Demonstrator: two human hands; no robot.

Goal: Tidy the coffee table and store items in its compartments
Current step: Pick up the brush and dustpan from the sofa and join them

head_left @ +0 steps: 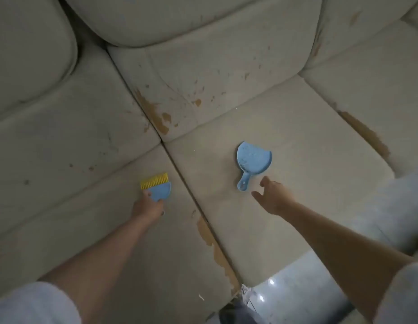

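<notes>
A small blue hand brush [159, 189] with yellow bristles rests on the left seat cushion, and my left hand [147, 206] is shut on its handle end. A small blue dustpan [251, 161] lies flat on the right seat cushion, its handle pointing toward me. My right hand [274, 197] hovers just right of that handle with fingers spread, not touching it. No coffee table is in view.
A worn beige sofa [215, 73] fills the view, its covering peeling in brown patches along the seams. A dark seam [180, 169] separates the two seat cushions. Glossy white floor tiles [297, 291] show at the lower right, next to my pale trouser leg [390, 206].
</notes>
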